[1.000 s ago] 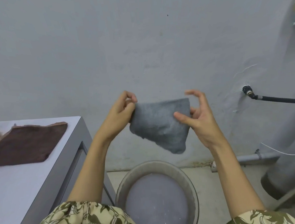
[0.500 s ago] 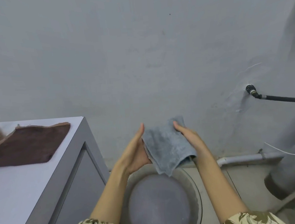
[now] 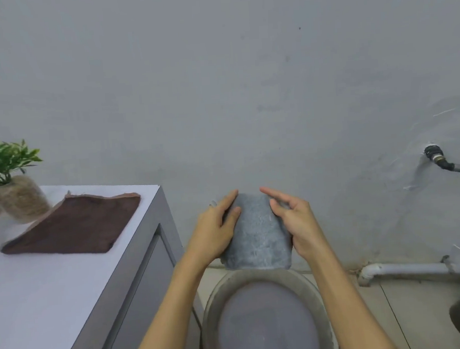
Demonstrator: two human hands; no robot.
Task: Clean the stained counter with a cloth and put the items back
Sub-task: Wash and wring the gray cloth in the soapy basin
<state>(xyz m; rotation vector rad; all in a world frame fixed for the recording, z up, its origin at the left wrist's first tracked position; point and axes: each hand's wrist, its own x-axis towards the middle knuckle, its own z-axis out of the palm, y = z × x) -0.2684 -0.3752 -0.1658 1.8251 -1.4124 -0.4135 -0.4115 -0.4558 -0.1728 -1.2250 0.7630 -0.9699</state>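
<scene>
Left hand [image 3: 216, 228]: curled round the left edge of the grey cloth [image 3: 257, 235], thumb on its face.
Right hand [image 3: 295, 220]: grips the right edge, forefinger straight.
Cloth: folded, held above the basin [image 3: 266, 323].
Bench [image 3: 48, 293]: carries brown cloth [image 3: 73, 228], plant [image 3: 6, 175].

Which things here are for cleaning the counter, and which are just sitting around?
For the job:
- grey cloth, held between the left hand and right hand
- basin of water below it
- counter
- brown cloth lying on the counter

Just sitting around:
- potted plant, though it may need putting back
- hose on the wall
- white pipe along the floor
</scene>
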